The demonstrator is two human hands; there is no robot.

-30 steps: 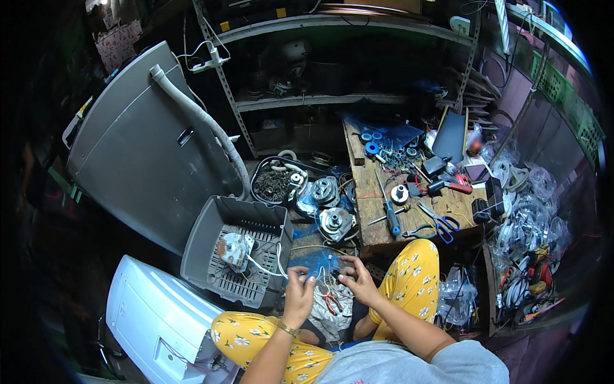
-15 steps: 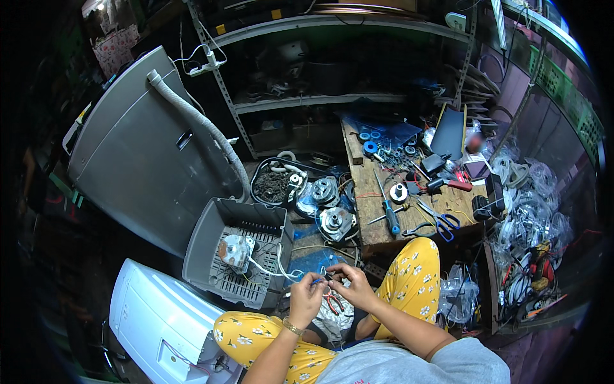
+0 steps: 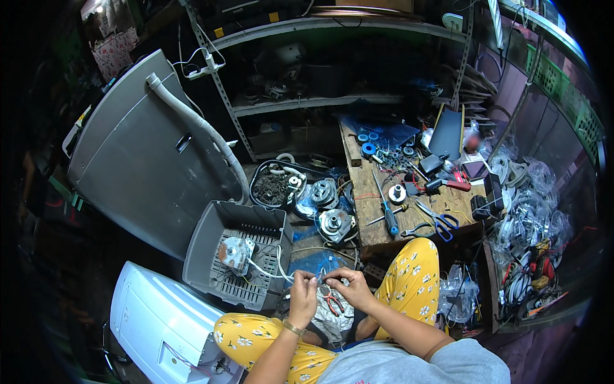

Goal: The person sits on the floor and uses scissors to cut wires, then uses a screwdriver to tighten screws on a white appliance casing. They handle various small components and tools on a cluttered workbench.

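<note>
My left hand [image 3: 303, 297] is closed in a pinch at the end of a white wire [image 3: 267, 272]. That wire runs back to a metal motor [image 3: 235, 253] in a grey slatted plastic tub [image 3: 199, 255]. Just to the right, my right hand [image 3: 349, 289] pinches a thin wire piece close to the left fingertips; its tip is too small to make out. Below the hands, red-handled pliers [image 3: 334, 303] lie on a silvery sheet [image 3: 334, 325] between my knees.
A wooden bench [image 3: 374, 185] at the right bears a blue screwdriver [image 3: 390, 221], blue-handled scissors [image 3: 442, 223] and small parts. More motors [image 3: 336, 224] stand beyond the tub. A large grey panel with a hose [image 3: 137, 160] leans at left, above a white appliance housing [image 3: 163, 317].
Both hands have shifted slightly and the fingertips have turned. The blue strand seen at my left fingers earlier no longer shows. More of the red-handled pliers is visible.
</note>
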